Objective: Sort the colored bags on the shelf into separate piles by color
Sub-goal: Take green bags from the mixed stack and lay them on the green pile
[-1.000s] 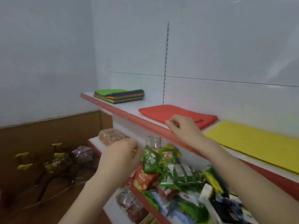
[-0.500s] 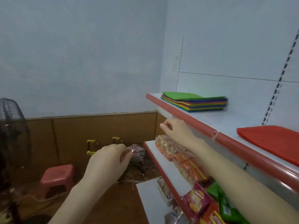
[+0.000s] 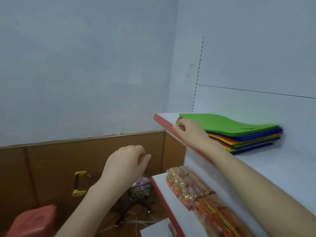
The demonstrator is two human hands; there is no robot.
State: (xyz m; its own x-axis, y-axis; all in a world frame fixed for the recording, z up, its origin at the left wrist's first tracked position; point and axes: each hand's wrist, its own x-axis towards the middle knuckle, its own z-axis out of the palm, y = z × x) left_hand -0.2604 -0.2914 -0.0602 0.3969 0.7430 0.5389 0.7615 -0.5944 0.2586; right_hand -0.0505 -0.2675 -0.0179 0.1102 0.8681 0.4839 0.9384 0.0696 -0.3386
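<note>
Returning for another bag, our right hand (image 3: 189,132) curls at the corner of the mixed stack (image 3: 239,132) — grip unclear — left hand (image 3: 124,165) slack, empty.

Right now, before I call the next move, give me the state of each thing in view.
stack of colored bags, unsorted, colors mixed, flat on the top shelf.
green bag, topmost, lying flat.
right hand, fingers curled at the stack's near corner; grip unclear.
left hand, loosely curled, holding nothing, in the air left of the shelves.
snack packets, lying on the lower shelf.
</note>
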